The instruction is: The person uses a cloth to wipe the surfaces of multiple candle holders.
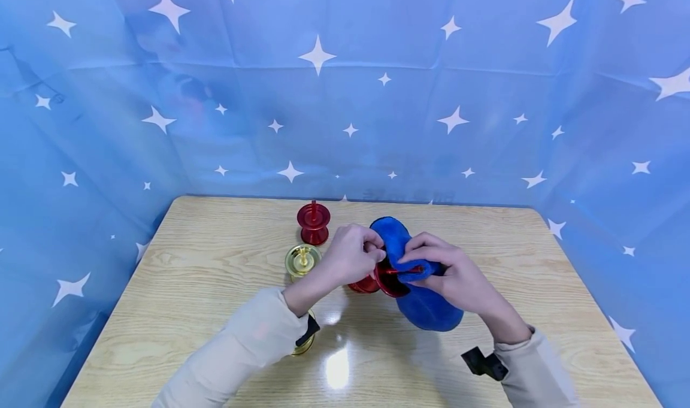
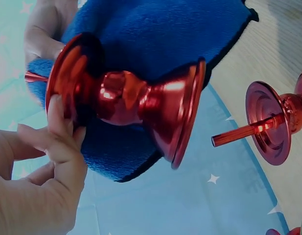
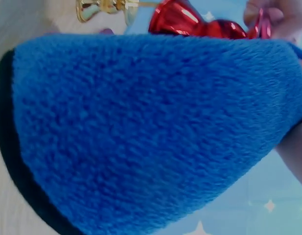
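Observation:
A shiny red metal candle holder (image 2: 124, 98) is tilted on its side above the table. My left hand (image 1: 350, 255) pinches the rim of its dish; the left wrist view shows the fingers (image 2: 62, 147) at that rim. My right hand (image 1: 458, 276) pinches a fold of blue plush cloth (image 1: 428, 309) wrapped around the holder's thin spike. The spike's tip pokes out past the fold in the left wrist view. Hanging cloth fills most of the right wrist view and hides nearly all of the right hand there.
Another red candle holder (image 1: 314, 225) stands upright at the back of the wooden table (image 1: 215, 240). In front of it is a gold one (image 1: 302, 259), and a further gold piece (image 1: 303, 345) is partly hidden by the left sleeve. A blue star-patterned curtain (image 1: 377, 96) surrounds the table.

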Action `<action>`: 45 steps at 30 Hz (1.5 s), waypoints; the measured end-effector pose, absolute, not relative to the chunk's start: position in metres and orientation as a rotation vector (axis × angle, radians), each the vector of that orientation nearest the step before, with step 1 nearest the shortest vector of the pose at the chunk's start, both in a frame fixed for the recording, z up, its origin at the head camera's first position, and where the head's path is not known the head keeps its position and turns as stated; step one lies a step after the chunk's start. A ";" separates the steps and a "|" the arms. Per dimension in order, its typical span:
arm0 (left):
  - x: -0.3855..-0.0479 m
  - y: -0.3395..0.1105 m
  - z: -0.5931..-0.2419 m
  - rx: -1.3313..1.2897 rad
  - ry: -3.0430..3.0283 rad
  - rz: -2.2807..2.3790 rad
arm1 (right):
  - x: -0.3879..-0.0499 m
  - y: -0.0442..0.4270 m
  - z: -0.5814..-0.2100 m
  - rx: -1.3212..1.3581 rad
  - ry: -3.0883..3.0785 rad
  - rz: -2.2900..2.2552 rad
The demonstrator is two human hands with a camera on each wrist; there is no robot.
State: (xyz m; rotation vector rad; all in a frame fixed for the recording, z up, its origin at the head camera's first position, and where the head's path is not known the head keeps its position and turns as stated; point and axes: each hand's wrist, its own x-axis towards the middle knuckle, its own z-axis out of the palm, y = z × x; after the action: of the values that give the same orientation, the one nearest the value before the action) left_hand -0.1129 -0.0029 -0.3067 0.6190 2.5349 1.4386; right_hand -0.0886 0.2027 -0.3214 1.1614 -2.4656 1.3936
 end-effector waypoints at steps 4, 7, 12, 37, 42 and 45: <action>-0.114 0.000 -0.307 0.585 2.462 1.517 | -0.090 0.215 -0.310 1.166 -2.464 1.405; -0.115 0.001 -0.309 0.470 2.308 1.657 | -0.089 0.222 -0.302 1.048 -2.401 1.480; -0.115 0.001 -0.311 0.270 2.013 1.930 | -0.084 0.218 -0.301 0.717 -2.238 1.578; -0.110 -0.006 -0.321 0.439 2.023 1.979 | -0.078 0.191 -0.331 0.729 -2.305 0.937; -0.116 -0.013 -0.317 0.586 2.080 1.739 | -0.088 0.197 -0.321 0.942 -2.362 0.811; -0.117 -0.014 -0.315 0.624 2.085 1.668 | -0.091 0.199 -0.317 1.028 -2.354 0.784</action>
State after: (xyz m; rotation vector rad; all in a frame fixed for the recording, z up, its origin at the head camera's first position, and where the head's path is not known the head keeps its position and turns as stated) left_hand -0.1168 -0.0144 -0.3148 0.6240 2.0852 1.6676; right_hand -0.0907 0.1985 -0.3173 1.0279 -2.3541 0.7837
